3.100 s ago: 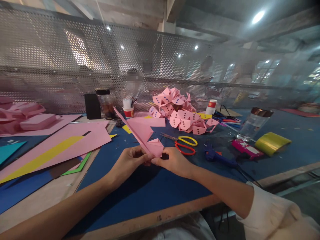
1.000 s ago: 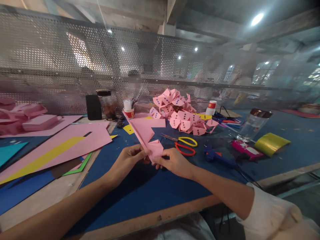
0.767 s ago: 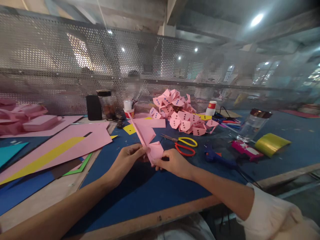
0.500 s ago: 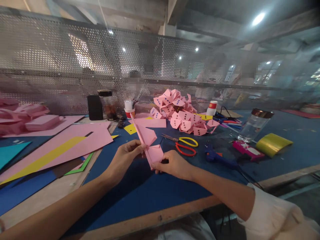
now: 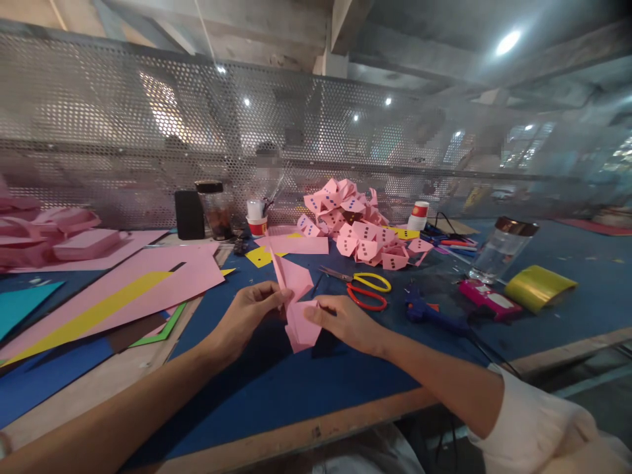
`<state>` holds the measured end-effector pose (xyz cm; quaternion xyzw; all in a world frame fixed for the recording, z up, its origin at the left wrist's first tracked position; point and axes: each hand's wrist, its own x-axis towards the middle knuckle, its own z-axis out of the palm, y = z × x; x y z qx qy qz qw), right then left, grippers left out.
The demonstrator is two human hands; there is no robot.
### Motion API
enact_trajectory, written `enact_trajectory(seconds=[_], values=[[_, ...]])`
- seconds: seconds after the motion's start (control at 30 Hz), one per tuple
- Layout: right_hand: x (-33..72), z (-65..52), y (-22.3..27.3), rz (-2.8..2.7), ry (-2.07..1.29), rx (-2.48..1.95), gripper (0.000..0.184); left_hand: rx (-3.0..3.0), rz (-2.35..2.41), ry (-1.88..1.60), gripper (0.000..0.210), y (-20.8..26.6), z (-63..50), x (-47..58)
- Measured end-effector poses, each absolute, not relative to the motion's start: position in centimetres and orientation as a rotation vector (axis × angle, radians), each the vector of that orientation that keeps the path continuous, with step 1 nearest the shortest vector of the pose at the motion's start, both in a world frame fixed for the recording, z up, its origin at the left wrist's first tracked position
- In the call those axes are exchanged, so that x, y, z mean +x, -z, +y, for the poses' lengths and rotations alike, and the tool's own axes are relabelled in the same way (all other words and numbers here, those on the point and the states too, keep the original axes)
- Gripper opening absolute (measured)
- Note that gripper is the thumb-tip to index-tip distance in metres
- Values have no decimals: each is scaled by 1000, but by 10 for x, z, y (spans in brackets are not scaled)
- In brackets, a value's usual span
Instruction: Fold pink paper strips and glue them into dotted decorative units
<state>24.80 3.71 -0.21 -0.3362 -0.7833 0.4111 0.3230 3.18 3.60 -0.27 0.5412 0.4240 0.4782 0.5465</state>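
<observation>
Between my two hands, above the blue table mat, is a folded piece of pink paper (image 5: 302, 326) with creased flaps. My left hand (image 5: 259, 306) pinches its left edge near the middle; the fingertips behind the paper are hidden. On the other side, my right hand (image 5: 340, 322) grips the lower right flap, thumb on the front face. Just beyond my right hand lie scissors (image 5: 368, 289) with one yellow and one red handle. A dark blue glue gun (image 5: 434, 311) rests farther right.
Behind stands a heap of folded pink paper pieces (image 5: 365, 247) with dark squares. Coloured sheets (image 5: 192, 270) lie at left. A clear bottle (image 5: 503, 250), a magenta box (image 5: 488, 299) and a curled yellow sheet (image 5: 540, 288) are at right. A perforated metal screen (image 5: 197, 118) borders the back.
My right hand has shifted its grip up, its thumb now on the front of the lower flap. That lower part has turned downward. My left hand keeps its pinch almost in place.
</observation>
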Motion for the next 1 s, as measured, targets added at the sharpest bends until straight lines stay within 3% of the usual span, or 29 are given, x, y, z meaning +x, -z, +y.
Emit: enact_trajectory(seconds=[0.2, 0.47, 0.73, 1.0], values=[[251, 57, -9, -1883, -943, -865, 36, 1377, 956, -942, 27, 0, 27, 39], [237, 70, -19, -1876, -997, -886, 31, 1483, 974, -812, 25, -6, 21, 42], [230, 70, -5, -1871, -1079, -838, 21, 1480, 982, -956, 32, -3, 22, 41], [226, 63, -8, -1859, -1146, -791, 25, 1445, 1050, -1033, 34, -6, 20, 42]])
